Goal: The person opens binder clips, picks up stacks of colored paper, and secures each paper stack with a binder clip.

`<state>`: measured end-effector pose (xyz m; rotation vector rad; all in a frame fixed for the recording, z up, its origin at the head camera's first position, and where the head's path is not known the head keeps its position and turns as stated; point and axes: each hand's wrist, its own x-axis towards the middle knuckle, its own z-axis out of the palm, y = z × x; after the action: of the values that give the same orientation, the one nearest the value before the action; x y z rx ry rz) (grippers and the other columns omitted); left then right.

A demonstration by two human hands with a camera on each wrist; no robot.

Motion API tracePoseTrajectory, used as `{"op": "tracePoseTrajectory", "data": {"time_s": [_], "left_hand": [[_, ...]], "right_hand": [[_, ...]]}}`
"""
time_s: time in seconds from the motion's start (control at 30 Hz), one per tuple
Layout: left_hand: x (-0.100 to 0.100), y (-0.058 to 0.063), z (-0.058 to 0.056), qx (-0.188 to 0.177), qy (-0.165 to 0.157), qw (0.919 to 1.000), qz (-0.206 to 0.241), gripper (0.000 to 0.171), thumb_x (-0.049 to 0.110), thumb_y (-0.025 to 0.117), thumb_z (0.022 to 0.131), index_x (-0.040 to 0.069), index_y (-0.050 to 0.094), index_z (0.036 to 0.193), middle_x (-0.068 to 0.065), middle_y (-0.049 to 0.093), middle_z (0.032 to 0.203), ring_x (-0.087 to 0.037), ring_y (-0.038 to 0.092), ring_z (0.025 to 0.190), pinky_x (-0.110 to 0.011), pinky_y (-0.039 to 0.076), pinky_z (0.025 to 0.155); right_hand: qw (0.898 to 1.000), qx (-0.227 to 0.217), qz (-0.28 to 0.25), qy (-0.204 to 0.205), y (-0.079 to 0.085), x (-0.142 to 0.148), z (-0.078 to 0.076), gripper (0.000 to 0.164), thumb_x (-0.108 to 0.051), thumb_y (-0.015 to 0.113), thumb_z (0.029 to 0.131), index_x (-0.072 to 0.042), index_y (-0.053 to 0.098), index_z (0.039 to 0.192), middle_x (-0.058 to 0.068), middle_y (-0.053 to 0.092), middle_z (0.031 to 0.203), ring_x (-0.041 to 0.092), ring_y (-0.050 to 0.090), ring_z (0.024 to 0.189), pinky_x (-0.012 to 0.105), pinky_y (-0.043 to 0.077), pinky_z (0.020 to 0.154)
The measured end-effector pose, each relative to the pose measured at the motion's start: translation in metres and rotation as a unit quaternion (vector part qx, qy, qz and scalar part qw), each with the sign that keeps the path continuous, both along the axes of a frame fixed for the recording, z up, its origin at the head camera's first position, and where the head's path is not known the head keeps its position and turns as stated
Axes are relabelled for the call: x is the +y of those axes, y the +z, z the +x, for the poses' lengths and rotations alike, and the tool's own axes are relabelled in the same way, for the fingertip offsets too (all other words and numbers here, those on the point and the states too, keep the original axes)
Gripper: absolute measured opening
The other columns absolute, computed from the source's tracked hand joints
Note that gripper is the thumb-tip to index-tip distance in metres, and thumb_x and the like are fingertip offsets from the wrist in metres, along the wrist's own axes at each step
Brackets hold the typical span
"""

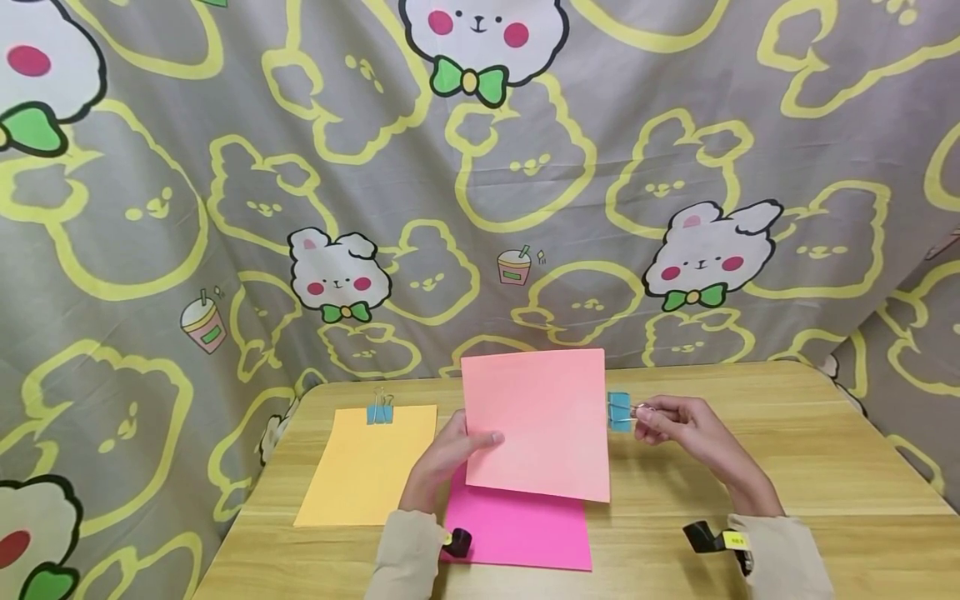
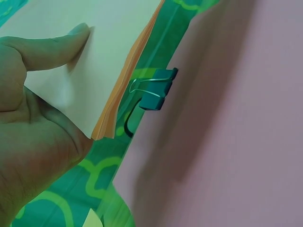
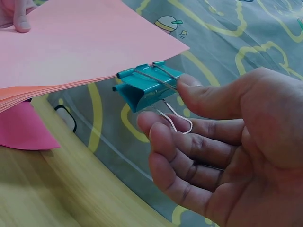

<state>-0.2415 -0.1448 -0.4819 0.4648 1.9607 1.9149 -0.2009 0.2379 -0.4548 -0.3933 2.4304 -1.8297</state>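
Observation:
My left hand (image 1: 447,454) grips a stack of salmon-pink paper (image 1: 536,425), raised and tilted, its thumb flat on the front sheet. At the stack's right edge, my right hand (image 1: 686,423) holds a blue binder clip (image 1: 618,412) by its wire handles. In the right wrist view the clip (image 3: 149,85) sits close against the paper edge (image 3: 94,81); whether it touches the sheets I cannot tell. The left wrist view shows several layered sheets (image 2: 109,116) beside the palm. Beneath the raised stack, bright pink paper (image 1: 525,533) lies on the table, partly covered.
To the left, yellow-orange paper (image 1: 371,467) lies on the wooden table (image 1: 825,467), with another blue binder clip (image 1: 380,414) at its top edge. A patterned grey curtain (image 1: 585,192) hangs behind the table. Each wrist bears a black camera mount (image 1: 701,537).

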Motion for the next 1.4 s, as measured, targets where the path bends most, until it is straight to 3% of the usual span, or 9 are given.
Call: {"op": "tracePoseTrajectory", "data": {"time_s": [0.3,0.6,0.97,1.2,1.4], "left_hand": [[0.003,0.0,0.0,0.014,-0.001,0.9999,0.008,0.033,-0.001,0.066,0.096,-0.002,0.056,0.127,-0.011,0.071,0.109,-0.021,0.07,0.095,-0.036,0.057,0.083],[0.004,-0.002,0.0,0.05,-0.023,0.9984,0.012,0.035,-0.002,0.065,0.096,-0.005,0.054,0.129,-0.012,0.069,0.111,-0.019,0.068,0.096,-0.034,0.057,0.084],[0.01,-0.001,0.001,0.039,-0.005,0.9992,0.01,0.033,-0.003,0.067,0.094,-0.007,0.058,0.125,-0.009,0.071,0.105,-0.017,0.068,0.091,-0.032,0.055,0.081],[0.016,0.0,0.003,0.038,-0.013,0.9989,0.023,0.031,-0.003,0.065,0.095,-0.009,0.058,0.125,-0.009,0.071,0.105,-0.017,0.067,0.092,-0.031,0.055,0.082],[0.019,0.001,0.005,0.023,0.003,0.9996,0.018,0.032,-0.002,0.067,0.094,-0.007,0.058,0.124,-0.007,0.07,0.104,-0.016,0.068,0.09,-0.031,0.055,0.08]], "right_hand": [[1.0,0.017,-0.008,0.014,-0.003,-0.003,-0.002,0.037,-0.018,0.058,0.106,0.016,0.061,0.121,0.021,0.072,0.095,0.028,0.071,0.087,0.034,0.06,0.077],[1.0,0.012,0.007,0.011,-0.003,-0.007,-0.001,0.034,-0.018,0.058,0.107,0.011,0.063,0.122,0.017,0.071,0.094,0.026,0.071,0.086,0.036,0.06,0.078],[1.0,0.006,0.008,0.006,-0.001,-0.011,0.0,0.036,-0.022,0.058,0.107,0.011,0.063,0.121,0.017,0.07,0.094,0.026,0.07,0.086,0.036,0.059,0.078],[1.0,0.028,0.012,-0.001,-0.002,-0.013,0.0,0.035,-0.02,0.058,0.106,0.011,0.062,0.122,0.016,0.07,0.095,0.024,0.069,0.086,0.033,0.059,0.078],[0.999,0.037,0.011,0.0,-0.004,-0.011,-0.001,0.036,-0.018,0.058,0.106,0.013,0.06,0.124,0.017,0.07,0.096,0.021,0.069,0.086,0.03,0.059,0.078]]}}
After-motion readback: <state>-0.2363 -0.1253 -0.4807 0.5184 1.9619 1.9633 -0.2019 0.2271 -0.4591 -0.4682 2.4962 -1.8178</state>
